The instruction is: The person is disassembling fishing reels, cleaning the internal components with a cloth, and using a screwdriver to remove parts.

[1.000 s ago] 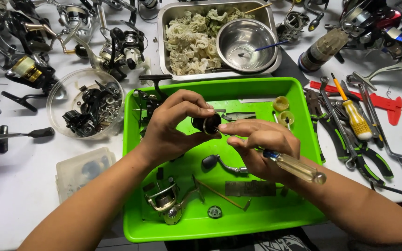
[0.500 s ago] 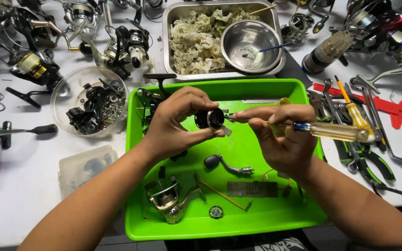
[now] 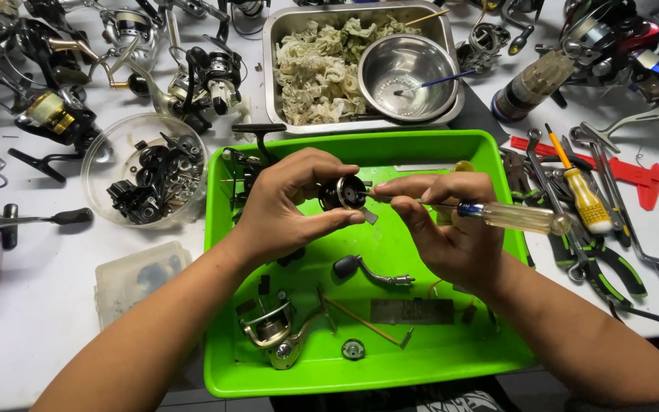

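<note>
While both hands work above the green tray [image 3: 497, 336] — small black reel part [image 3: 343, 192] pinched in the left hand [image 3: 287, 206].
Right hand [image 3: 451, 229] grips a clear-handled screwdriver [image 3: 509, 216], tip at the part — over the tray's middle.

Left hand [image 3: 284, 210] holds spool [image 3: 343, 192]; right hand [image 3: 451, 229] holds screwdriver [image 3: 509, 217].
</note>
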